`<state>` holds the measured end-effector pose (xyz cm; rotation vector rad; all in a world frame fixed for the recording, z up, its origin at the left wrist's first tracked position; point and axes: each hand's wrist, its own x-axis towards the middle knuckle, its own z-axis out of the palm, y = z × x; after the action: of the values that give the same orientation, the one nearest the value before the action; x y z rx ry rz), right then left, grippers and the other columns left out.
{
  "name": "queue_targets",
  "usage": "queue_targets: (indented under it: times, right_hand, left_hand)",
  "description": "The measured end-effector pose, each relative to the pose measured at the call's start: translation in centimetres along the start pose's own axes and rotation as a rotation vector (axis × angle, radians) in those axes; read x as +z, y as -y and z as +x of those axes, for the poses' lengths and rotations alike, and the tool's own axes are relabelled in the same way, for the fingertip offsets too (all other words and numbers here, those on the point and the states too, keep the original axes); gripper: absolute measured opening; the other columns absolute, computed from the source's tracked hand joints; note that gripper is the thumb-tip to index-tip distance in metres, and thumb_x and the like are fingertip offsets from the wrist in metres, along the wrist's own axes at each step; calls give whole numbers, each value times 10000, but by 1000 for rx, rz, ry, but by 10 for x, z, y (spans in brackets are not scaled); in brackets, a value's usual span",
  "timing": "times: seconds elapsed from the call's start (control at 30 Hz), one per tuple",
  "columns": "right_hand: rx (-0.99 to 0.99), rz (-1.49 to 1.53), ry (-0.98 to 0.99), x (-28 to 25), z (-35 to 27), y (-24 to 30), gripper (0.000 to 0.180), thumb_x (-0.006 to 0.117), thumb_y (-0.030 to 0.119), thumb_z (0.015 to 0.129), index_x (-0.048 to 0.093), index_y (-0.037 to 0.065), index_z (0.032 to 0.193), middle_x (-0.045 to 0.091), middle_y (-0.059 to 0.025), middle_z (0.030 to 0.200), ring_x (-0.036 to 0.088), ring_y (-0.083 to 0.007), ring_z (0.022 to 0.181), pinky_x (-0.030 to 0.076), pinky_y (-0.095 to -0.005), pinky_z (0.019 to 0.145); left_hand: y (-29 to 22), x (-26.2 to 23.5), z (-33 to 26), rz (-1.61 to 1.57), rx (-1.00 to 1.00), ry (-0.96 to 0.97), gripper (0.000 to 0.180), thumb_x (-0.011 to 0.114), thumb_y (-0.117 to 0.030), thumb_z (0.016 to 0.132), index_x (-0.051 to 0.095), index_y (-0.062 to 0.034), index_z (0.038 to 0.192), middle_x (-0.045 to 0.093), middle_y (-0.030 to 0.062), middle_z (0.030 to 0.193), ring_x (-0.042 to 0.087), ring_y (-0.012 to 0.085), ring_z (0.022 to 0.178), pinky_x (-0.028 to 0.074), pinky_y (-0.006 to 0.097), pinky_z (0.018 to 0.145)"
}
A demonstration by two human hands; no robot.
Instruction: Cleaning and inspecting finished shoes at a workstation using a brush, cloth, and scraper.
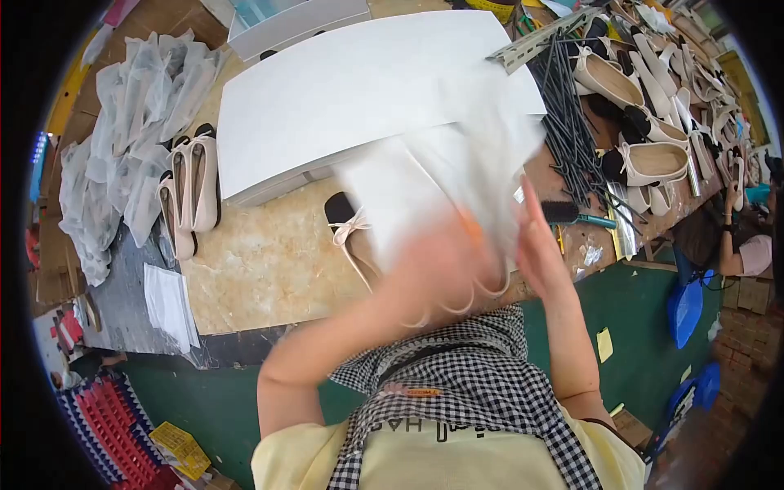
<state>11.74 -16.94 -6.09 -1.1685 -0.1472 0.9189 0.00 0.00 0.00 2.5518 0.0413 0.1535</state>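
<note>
My left hand (457,265) is smeared by motion low over the front of the workbench, beside a blurred, thin white sheet or bag (490,155); its fingers cannot be made out. Along that white sheet's right side, my right hand (539,249) stands upright with its fingers stretched, touching it or very close. Under the white material and my left wrist lies a cream ballet flat (351,231) with a black toe and a small bow. Curved cream edges below my left hand look like shoe heels, partly hidden.
A large white box (343,98) fills the bench's middle. Cream flats (196,180) and crumpled translucent bags (135,122) are at left, with white sheets (167,302) nearby. At right are black rods (567,114), a brush (572,214) and many shoes (653,162). Another person's arm (729,237) shows far right.
</note>
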Motion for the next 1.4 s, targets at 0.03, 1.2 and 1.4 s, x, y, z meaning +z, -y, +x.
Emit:
queue_targets:
  times: [0.03,1.2,1.4]
  right_hand:
    - [159,291,-33,5,-8,-1,639,482,374,1001,277,43,1508,416,-166,1477,486,-258,1301,427,-402,1056]
    - [-477,-1385,156,80,108,-47,560,714,141,808,499,23,1311,516,-171,1165,574,-360,1038,493,-405,864]
    - [-566,-1207,180,63,84,-25,550,696,101,819,508,15,1329,513,-167,1247,566,-342,1091,466,-377,943]
  left_hand:
    - [-35,2,-25,-220,130,28,216,663,-183,763,681,-104,963,629,123,983,601,303,1058,500,435,887]
    - [6,78,-61,1,1,-34,259,634,-252,833,652,-56,664,647,91,675,638,230,703,438,357,839]
    - [95,-23,56,327,-180,29,284,585,-348,860,704,-90,860,693,145,869,662,315,896,497,509,844]
